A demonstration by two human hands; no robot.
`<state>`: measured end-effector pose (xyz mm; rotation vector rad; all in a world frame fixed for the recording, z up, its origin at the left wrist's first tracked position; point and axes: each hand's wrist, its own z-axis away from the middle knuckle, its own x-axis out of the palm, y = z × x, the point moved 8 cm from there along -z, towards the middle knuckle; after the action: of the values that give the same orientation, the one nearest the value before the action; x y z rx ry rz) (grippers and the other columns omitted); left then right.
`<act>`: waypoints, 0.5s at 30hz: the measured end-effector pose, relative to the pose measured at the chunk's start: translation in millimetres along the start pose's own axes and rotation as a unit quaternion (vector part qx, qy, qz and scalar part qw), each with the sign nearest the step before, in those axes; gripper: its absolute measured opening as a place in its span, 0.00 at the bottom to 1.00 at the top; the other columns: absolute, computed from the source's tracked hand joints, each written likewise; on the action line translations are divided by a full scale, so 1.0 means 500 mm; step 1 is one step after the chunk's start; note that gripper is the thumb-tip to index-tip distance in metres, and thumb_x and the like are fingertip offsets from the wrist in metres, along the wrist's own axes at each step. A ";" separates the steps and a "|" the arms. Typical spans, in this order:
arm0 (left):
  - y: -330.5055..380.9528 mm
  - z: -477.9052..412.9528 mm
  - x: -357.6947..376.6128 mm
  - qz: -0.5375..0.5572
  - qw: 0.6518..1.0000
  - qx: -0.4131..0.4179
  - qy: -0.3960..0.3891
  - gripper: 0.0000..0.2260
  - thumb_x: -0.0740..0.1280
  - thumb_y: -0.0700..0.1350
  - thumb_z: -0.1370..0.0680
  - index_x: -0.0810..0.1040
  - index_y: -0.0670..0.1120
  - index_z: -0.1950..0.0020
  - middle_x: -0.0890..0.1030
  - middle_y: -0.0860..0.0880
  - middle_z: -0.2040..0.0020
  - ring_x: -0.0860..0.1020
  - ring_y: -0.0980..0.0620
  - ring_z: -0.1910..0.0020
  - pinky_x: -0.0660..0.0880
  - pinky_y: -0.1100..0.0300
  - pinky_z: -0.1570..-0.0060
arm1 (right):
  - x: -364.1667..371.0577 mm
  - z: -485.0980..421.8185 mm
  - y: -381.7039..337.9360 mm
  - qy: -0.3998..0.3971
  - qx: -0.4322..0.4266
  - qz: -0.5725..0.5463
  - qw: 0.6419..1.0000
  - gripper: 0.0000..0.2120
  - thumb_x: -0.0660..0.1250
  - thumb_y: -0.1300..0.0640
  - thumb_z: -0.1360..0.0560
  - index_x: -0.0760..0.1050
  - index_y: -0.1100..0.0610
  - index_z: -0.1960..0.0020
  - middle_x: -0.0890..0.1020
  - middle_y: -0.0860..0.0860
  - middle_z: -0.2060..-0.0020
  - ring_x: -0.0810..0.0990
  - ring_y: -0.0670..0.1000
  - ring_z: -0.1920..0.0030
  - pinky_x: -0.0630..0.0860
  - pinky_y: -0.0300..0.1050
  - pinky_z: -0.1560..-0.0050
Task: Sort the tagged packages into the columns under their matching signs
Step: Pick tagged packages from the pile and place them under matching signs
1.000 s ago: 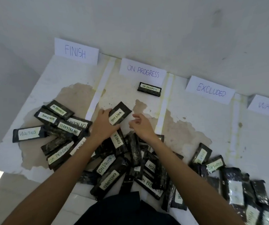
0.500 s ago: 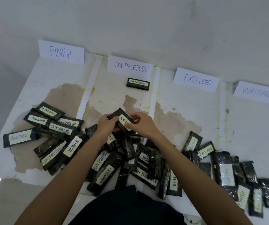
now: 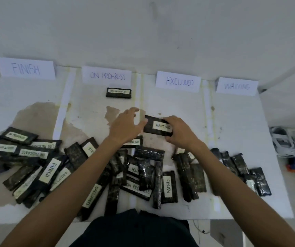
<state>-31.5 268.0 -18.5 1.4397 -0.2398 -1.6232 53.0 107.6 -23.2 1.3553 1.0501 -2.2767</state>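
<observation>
The right hand (image 3: 180,132) clamps a black plastic package tagged WAITING (image 3: 158,126) above the white table (image 3: 241,122), below the white paper EXCLUDED sign (image 3: 178,81); the left hand (image 3: 125,126) spreads open beside it.

Glossy, crinkled black plastic wraps the packages (image 3: 145,172); their tags (image 3: 162,126) and the signs (image 3: 178,81) are matt paper. The white bench (image 3: 241,118) looks stained, peeling.

Soft, even light – dim and greyish, no hard shadows under my forearms. The whole view looks slightly smeared (labels near the edges blur most), and the counter (image 3: 232,122) bows outward – wide-angle distortion.
</observation>
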 end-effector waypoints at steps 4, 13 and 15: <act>0.097 -0.023 0.054 -0.084 0.990 0.116 -0.002 0.26 0.62 0.57 0.24 0.64 0.48 0.29 0.69 0.46 0.31 0.67 0.44 0.33 0.67 0.48 0.36 | -0.081 0.051 0.133 0.017 0.034 0.028 0.999 0.33 0.73 0.60 0.33 0.66 0.59 0.30 0.73 0.57 0.38 0.71 0.58 0.38 0.68 0.50 0.38; 0.265 -0.087 0.219 -0.144 0.971 0.189 -0.036 0.24 0.63 0.50 0.23 0.64 0.46 0.29 0.68 0.46 0.30 0.67 0.44 0.33 0.66 0.48 0.36 | -0.218 0.125 0.415 0.048 0.084 0.036 0.995 0.29 0.72 0.63 0.33 0.69 0.58 0.33 0.75 0.56 0.41 0.73 0.58 0.42 0.68 0.45 0.45; 0.306 -0.107 0.263 -0.140 0.971 0.189 -0.039 0.23 0.63 0.48 0.23 0.64 0.46 0.29 0.68 0.46 0.30 0.67 0.44 0.33 0.67 0.48 0.36 | -0.236 0.128 0.474 0.049 0.083 0.035 0.995 0.29 0.71 0.64 0.33 0.70 0.58 0.33 0.75 0.56 0.41 0.73 0.57 0.42 0.67 0.42 0.46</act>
<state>104.8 109.8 -21.7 1.7582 -0.4252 -1.9414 208.8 -115.2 -8.3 1.5583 0.8437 -2.3095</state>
